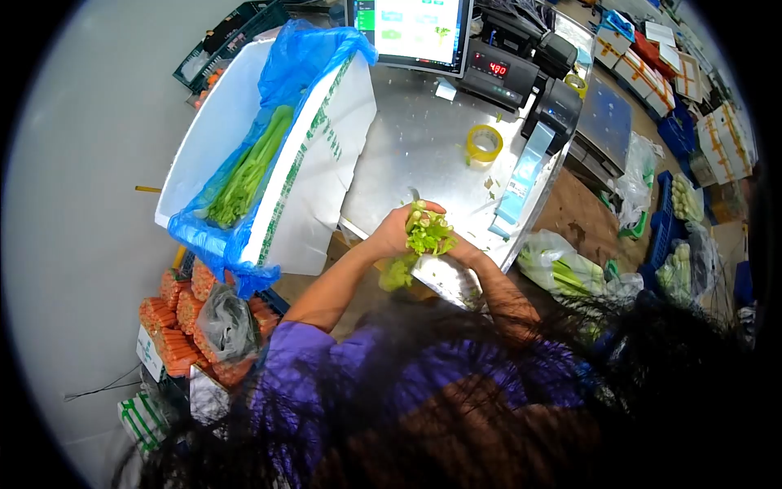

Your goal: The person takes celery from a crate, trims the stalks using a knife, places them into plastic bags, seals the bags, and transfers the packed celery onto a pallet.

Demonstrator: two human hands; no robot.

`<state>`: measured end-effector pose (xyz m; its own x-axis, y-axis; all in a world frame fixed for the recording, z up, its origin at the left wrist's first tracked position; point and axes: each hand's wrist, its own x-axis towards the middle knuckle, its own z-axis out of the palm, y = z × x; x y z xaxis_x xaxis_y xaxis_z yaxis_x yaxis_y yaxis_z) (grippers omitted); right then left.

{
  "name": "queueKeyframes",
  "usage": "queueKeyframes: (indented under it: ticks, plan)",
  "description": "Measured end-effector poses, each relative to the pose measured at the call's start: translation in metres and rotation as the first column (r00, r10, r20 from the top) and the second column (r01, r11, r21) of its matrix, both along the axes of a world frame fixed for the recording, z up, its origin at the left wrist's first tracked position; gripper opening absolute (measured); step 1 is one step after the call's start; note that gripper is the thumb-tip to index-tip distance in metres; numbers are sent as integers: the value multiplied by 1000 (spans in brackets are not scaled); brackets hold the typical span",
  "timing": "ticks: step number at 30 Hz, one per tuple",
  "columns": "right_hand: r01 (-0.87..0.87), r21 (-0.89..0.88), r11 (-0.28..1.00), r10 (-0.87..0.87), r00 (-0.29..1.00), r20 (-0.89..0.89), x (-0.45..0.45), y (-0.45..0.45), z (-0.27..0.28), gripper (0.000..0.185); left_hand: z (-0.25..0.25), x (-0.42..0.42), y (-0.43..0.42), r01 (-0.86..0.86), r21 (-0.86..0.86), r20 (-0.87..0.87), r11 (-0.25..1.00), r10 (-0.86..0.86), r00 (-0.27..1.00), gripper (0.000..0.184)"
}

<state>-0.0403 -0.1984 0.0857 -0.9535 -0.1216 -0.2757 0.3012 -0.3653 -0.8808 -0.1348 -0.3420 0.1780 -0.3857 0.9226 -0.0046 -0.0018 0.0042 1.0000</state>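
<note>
You are at a handling step, by the look of it, with the leafy bunch [429, 230] held up at the near edge of the metal table [399, 122]; your left hand [394, 231] is closed around its side, fingers curled at the top; your right hand [463, 251] is beside it, partly hidden by leaves, so its grip cannot be told; any move from here calls for a light, steady hold that spares the leaves; the red digits on the display [493, 67] look like 490, decimal point unclear; the monitor [415, 33], the green print on the foam box [281, 187] and the blue strip [524, 179] are unreadable.
</note>
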Motion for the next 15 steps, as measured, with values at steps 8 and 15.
queueKeyframes:
  ticks: [8,15]
  plan:
    - [-69,956,284,-280,948,151,-61,-54,-134,51,-27,-24,-17,-62,-239,-222,969,8,975,34]
    - [309,903,300,-511,851,-121,-21,-22,-130,37,-37,-16,-6,-49,-209,-48,977,40,998,34]
